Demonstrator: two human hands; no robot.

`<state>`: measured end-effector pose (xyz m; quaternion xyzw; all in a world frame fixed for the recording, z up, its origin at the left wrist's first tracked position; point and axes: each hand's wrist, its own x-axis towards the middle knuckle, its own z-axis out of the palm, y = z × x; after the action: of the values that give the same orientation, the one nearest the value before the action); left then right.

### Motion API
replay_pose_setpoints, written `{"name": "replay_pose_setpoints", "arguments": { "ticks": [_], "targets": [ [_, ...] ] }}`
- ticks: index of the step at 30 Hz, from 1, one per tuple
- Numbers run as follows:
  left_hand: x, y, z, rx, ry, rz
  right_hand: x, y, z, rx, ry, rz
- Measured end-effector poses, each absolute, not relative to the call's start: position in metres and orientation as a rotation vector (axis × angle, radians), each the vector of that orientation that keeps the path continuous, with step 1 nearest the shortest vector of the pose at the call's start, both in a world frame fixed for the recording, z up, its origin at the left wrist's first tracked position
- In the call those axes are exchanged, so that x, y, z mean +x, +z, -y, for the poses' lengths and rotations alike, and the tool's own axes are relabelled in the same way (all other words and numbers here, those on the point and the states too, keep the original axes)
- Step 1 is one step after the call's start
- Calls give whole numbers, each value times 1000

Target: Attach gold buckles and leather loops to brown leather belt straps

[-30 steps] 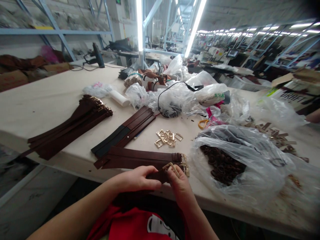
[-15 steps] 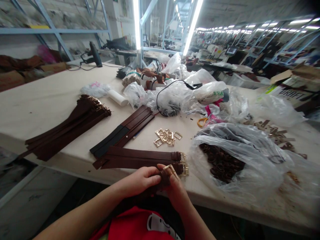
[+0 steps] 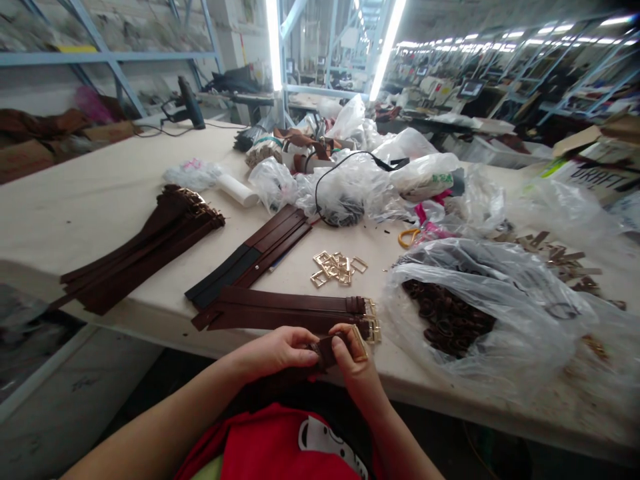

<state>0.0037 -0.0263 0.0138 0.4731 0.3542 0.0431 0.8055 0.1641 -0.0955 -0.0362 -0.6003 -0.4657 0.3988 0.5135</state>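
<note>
Over the table's front edge, my left hand (image 3: 285, 350) pinches a dark brown leather belt strap (image 3: 326, 352) between thumb and fingers. Closed on the strap's end from the other side is my right hand (image 3: 354, 363), its thumb pressed on the leather. A gold buckle (image 3: 359, 343) sits at that end, against my right fingers. The rest of the strap is mostly hidden below my hands. Just beyond lie several brown belts (image 3: 290, 312) with gold buckles at their right ends. Loose gold buckles (image 3: 336, 268) form a small pile behind them.
Brown and black straps (image 3: 250, 257) lie mid-table, left of the buckle pile. A bundle of buckled belts (image 3: 145, 250) is farther left. At right, a clear plastic bag (image 3: 530, 340) holds dark brown loops (image 3: 450, 320). More plastic bags (image 3: 350, 190), orange-handled scissors (image 3: 409, 238) and a white roll (image 3: 239, 190) are behind.
My right hand has shifted slightly right and turned, so the buckle now stands more edge-on. My thumb now presses the strap. The view has moved a little.
</note>
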Motion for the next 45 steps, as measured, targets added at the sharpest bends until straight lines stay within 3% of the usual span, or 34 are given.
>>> {"name": "replay_pose_setpoints", "arguments": {
  "ticks": [12, 21, 26, 33, 38, 45],
  "targets": [
    [12, 0, 27, 1266, 79, -769, 158, -44, 107, -1340, 1179, 1055],
    [6, 14, 32, 1506, -79, -795, 150, -54, 115, -1370, 1077, 1129],
    [-22, 32, 13, 1850, -280, -899, 182, -39, 106, -1533, 780, 1110],
    [-5, 7, -35, 2496, -67, -1199, 225, -63, 68, -1695, 373, 1167],
    [20, -21, -40, 2600, -99, -1100, 231, -97, 60, -1754, 314, 1094],
    [19, -18, -42, 2621, -256, -1065, 230, -103, 63, -1749, 253, 1145]
  ]
}}
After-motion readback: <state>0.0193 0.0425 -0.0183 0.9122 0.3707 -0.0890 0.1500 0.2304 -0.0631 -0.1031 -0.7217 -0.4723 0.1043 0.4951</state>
